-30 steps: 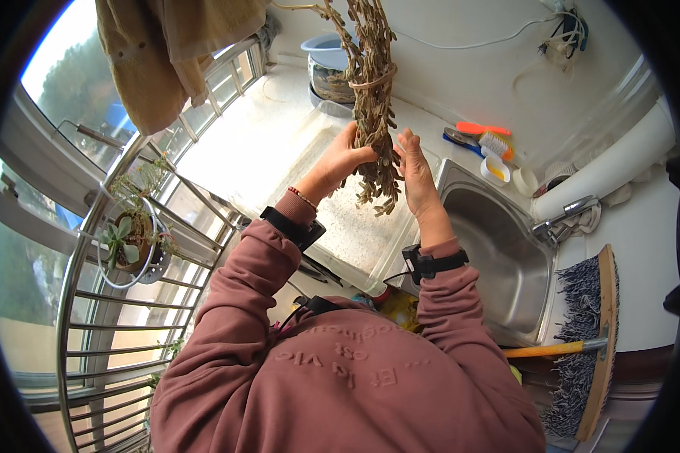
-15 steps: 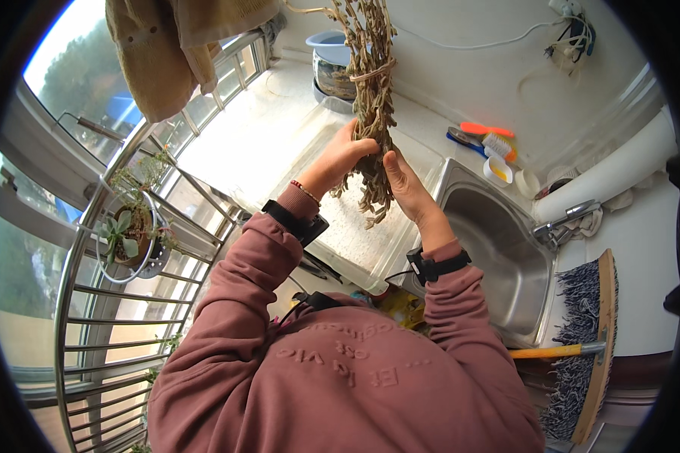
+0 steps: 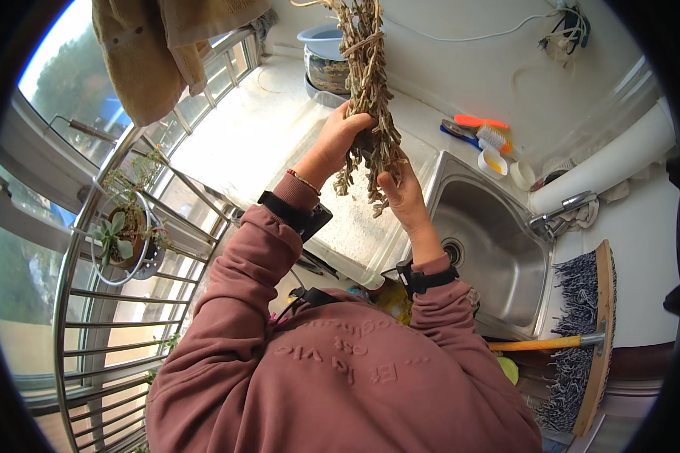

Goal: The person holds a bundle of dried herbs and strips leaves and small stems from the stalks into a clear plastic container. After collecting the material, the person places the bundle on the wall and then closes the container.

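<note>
A bundle of dried herbs (image 3: pixel 368 83), brown-green with curled leaves, hangs over the counter with its leafy ends pointing toward me. A tie is wrapped around its stems, and the far stem ends run out of view. My left hand (image 3: pixel 344 136) is closed around the bundle's middle, thumb across the front. Lower down at its right side, my right hand (image 3: pixel 406 200) holds the leaf tips loosely between thumb and fingers. Leaves partly hide those fingers.
A steel sink (image 3: pixel 499 241) with a tap (image 3: pixel 563 211) lies to the right, brushes (image 3: pixel 495 138) behind it. A patterned pot (image 3: pixel 325 72) stands at the back. Left are a metal railing (image 3: pixel 72 257) and a potted succulent (image 3: pixel 121 238); a broom (image 3: pixel 593 340) stands right.
Relative to the bundle, my right hand has slid down toward the leaf tips, its thumb now lower. My left hand keeps its grip. The whole view has shifted slightly.
</note>
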The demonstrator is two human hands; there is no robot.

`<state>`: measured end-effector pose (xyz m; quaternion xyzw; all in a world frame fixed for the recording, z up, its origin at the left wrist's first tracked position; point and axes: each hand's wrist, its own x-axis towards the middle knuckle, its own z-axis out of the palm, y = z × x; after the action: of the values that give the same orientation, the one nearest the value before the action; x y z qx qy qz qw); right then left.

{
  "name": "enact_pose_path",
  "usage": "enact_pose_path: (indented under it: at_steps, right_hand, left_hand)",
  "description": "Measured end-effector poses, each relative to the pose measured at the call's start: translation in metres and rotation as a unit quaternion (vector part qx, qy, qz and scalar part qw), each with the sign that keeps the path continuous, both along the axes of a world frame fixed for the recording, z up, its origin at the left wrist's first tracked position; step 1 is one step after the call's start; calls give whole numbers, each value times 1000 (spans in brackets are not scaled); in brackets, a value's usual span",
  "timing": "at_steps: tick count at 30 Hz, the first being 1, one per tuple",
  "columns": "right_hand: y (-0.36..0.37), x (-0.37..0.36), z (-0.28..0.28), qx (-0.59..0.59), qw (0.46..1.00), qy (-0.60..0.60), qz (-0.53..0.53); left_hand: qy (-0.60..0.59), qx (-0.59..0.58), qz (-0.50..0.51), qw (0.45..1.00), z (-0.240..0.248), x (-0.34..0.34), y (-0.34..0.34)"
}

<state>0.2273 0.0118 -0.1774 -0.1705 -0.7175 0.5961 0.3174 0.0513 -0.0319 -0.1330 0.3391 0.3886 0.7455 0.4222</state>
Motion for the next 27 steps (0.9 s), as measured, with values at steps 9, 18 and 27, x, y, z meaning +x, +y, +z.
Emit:
enact_pose_path:
  at_steps: [9, 18, 27]
  right_hand:
    - [10, -4, -13, -34, 997, -56, 40]
    - [19, -4, -24, -49, 992, -115, 19]
    - [23, 12, -19, -29, 988, -103, 113]
  left_hand:
    - [-12, 34, 7, 999, -7, -4, -1]
    - [-21, 26, 24, 999, 4, -4, -7]
    - [-83, 46, -25, 995, 1, -5, 1]
